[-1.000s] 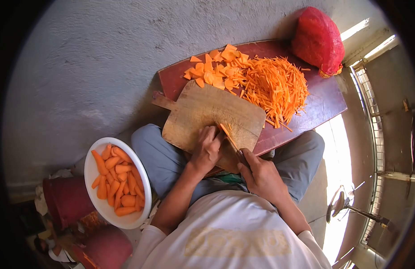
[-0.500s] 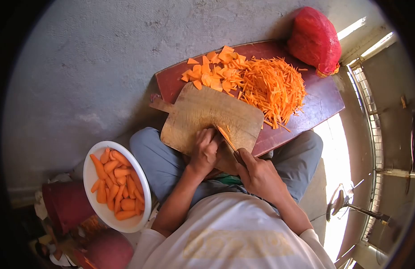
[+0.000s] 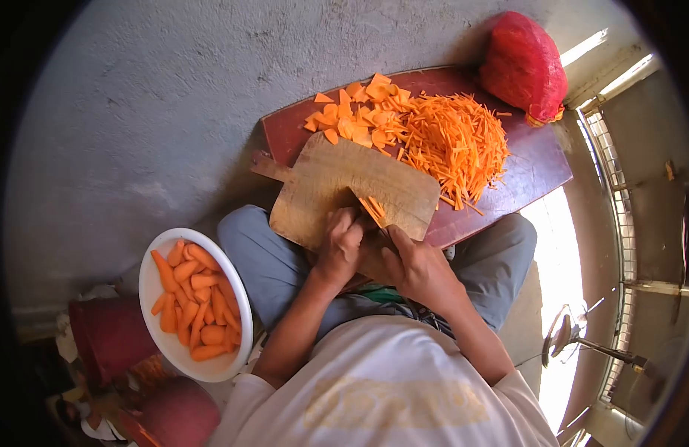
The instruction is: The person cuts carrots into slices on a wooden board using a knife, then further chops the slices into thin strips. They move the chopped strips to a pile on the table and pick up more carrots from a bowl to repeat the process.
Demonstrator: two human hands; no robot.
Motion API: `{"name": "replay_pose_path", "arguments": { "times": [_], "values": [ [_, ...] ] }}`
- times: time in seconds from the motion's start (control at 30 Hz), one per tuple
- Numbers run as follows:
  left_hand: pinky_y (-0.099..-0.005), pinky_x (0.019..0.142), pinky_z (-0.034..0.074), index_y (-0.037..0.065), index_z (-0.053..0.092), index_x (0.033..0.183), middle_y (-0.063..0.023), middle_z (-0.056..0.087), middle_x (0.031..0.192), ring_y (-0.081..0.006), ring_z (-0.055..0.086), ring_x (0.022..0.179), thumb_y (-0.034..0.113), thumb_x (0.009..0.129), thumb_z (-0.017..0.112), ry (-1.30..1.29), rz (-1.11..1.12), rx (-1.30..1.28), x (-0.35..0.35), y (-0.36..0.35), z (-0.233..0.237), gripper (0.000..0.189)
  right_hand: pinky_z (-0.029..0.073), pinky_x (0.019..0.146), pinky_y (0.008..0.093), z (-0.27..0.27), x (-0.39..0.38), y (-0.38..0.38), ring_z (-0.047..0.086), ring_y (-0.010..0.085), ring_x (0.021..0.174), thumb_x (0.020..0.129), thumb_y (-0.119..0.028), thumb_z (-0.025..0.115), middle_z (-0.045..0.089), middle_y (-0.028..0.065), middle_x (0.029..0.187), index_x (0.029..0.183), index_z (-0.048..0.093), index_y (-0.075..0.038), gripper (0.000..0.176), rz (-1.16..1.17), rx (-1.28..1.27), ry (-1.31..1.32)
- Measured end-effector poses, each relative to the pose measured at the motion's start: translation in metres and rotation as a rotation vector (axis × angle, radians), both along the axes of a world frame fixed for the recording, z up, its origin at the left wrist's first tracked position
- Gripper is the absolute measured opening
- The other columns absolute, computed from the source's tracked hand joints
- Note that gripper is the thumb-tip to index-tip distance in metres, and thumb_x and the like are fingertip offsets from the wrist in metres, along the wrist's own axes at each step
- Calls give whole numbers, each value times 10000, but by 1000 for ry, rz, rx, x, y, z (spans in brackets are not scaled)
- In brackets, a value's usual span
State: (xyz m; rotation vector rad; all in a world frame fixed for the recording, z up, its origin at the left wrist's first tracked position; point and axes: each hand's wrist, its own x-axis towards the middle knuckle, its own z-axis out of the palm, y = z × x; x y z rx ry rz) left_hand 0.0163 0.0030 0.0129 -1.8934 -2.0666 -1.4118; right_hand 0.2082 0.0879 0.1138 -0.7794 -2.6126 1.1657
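Observation:
A wooden cutting board point(image 3: 322, 179) with a handle lies across the near edge of a dark red table point(image 3: 538, 160). On its near part rests my left hand point(image 3: 342, 242), fingers curled down; what they press on is hidden. My right hand point(image 3: 415, 261) is closed round a knife, whose thin dark blade point(image 3: 365, 205) points up and left beside my left fingertips. Some carrot strips point(image 3: 374, 208) lie along the blade on the board. Beyond the board are flat carrot slices point(image 3: 359, 115) and a large heap of shredded carrot point(image 3: 456, 145).
A white basin point(image 3: 245, 313) of peeled carrots point(image 3: 199, 298) stands at the left. A red mesh sack point(image 3: 523, 67) sits at the table's far right. Dark red containers point(image 3: 110, 339) are at lower left, a fan point(image 3: 564, 335) at lower right, and a grey wall point(image 3: 158, 97) beyond.
More carrot strips now show beside the blade. The right hand and knife have shifted slightly away from me and left; the left hand has barely moved.

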Motion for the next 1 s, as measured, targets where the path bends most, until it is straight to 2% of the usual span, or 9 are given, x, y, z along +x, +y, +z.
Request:
{"name": "replay_pose_path", "arguments": {
  "times": [0.07,0.17,0.27,0.37,0.47,0.53,0.63,0.73,1.0],
  "values": [
    [-539,882,521,11,775,1179,-182,697,1107,-413,687,1019,14,878,704,-10,12,-20,1,0,-2,310,551,687,583,3,2,2,712,526,785,1071,-162,686,704,308,829,1323,618,24,320,1,-12,1],
    [-548,921,527,5,775,1183,-197,679,1113,-437,665,1037,10,860,712,-169,-13,-27,4,1,-5,330,549,693,585,11,11,-5,706,531,785,1070,-172,689,693,315,814,1322,618,27,329,-12,-27,-16],
    [-548,950,539,-10,768,1185,-213,673,1147,-459,643,1083,-13,849,716,-16,-3,-58,-1,-1,-5,341,551,699,586,1,1,-1,706,530,783,1064,-162,693,686,313,798,1311,623,25,318,-31,27,7],
    [-535,967,551,-13,767,1207,-220,681,1193,-468,629,1132,-41,840,708,-46,-57,-73,-4,-4,6,373,553,699,587,3,-4,3,711,525,787,1056,-143,700,688,309,796,1303,628,22,305,-26,39,31],
    [-536,964,558,-7,768,1232,-224,692,1212,-467,636,1117,-62,832,696,-122,-54,3,-2,-4,2,410,559,697,592,17,7,-2,718,527,795,1057,-144,696,703,306,813,1292,614,23,299,-11,-13,-1],
    [-537,963,560,-2,770,1235,-226,697,1206,-465,639,1102,-66,829,691,-124,-54,-35,-3,-5,-2,418,567,694,601,20,13,-7,724,534,803,1068,-165,677,718,307,832,1280,580,25,301,0,-32,-22],
    [-537,954,563,1,767,1221,-230,700,1194,-467,642,1085,-63,834,681,-77,-56,-6,-3,-2,1,402,568,693,601,15,15,-15,733,521,808,1061,-161,686,724,300,846,1252,567,21,289,-10,34,-18],
    [-540,941,564,-5,757,1203,-234,697,1182,-474,639,1078,-45,843,673,-43,-67,42,-5,1,0,371,573,715,582,3,-1,-12,733,518,823,1048,-120,692,734,300,876,1314,615,20,311,13,51,-47],
    [-554,874,544,-21,742,1149,-252,658,1090,-483,622,1021,15,855,677,-17,-31,18,-3,-3,-10,303,559,702,586,7,5,-11,723,529,812,1057,-155,692,697,320,817,1271,621,31,292,-7,19,-14]
  ]
}}
